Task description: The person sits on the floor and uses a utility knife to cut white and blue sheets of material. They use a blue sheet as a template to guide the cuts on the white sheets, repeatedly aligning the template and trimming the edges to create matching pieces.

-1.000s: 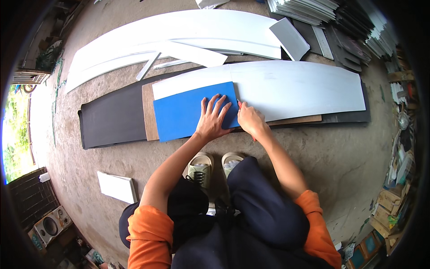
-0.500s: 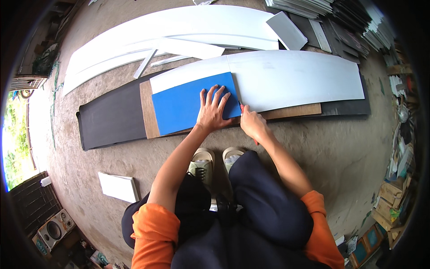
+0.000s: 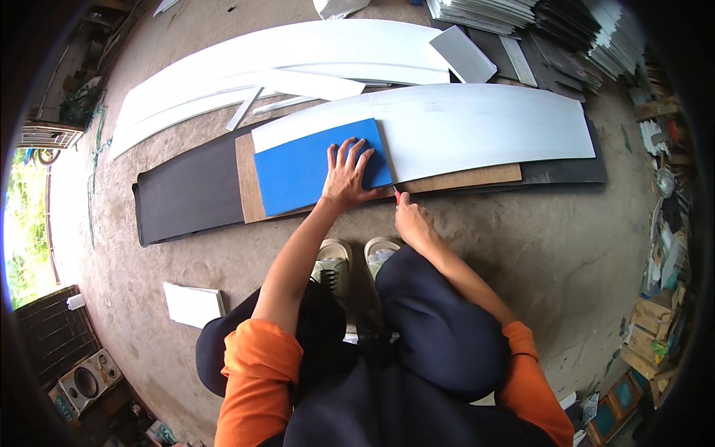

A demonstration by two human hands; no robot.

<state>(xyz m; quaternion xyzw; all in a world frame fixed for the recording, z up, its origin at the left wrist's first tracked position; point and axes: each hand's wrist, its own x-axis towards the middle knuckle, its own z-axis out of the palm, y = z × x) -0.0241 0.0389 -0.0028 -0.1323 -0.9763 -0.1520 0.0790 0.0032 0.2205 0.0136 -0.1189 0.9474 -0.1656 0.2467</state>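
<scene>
My left hand (image 3: 346,176) presses flat on a blue rectangular board (image 3: 294,167), fingers spread. The board lies over the left part of a long white sheet (image 3: 484,127). My right hand (image 3: 415,223) is closed around a red-handled utility knife (image 3: 397,192), its tip at the board's near right corner, by the sheet's near edge. Most of the handle is hidden in my fist. Beneath the sheet is a brown wooden board (image 3: 465,179), which rests on dark grey panels (image 3: 190,182) on the floor.
Further off lie another long white sheet (image 3: 298,48), loose white strips (image 3: 244,108) and a grey-white offcut (image 3: 463,54). Stacked panels (image 3: 484,13) stand at the far right. Small white pieces (image 3: 194,305) lie near my left knee. Scrap and wooden boxes (image 3: 655,316) line the right side.
My right hand has drawn the knife toward me along the blue board's right edge, down to its near corner. My left hand still presses on the board. The whole view has shifted slightly.
</scene>
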